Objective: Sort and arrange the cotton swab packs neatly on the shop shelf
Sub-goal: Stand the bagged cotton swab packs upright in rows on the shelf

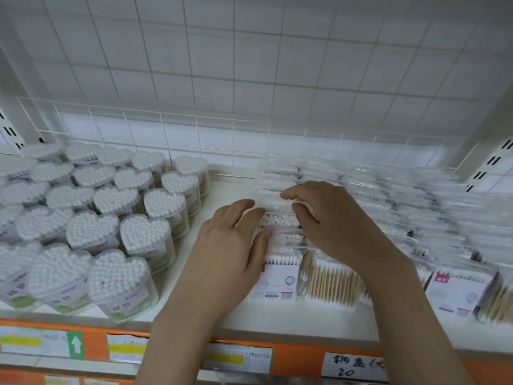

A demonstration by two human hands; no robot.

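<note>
My right hand pinches the tops of the flat swab packs standing in a row mid-shelf; my left hand presses flat against their side. Push too hard and I reckon the row topples toward the heart-shaped tubs.

Few readable marks on the shelf front and packs

We read a handwritten "20" under blurred characters on the white card at the orange shelf edge; a white up-arrow stands on a green tag. The heart-shaped tubs carry small digits we cannot make out, and the front flat pack shows a barcode, its print illegible.
</note>
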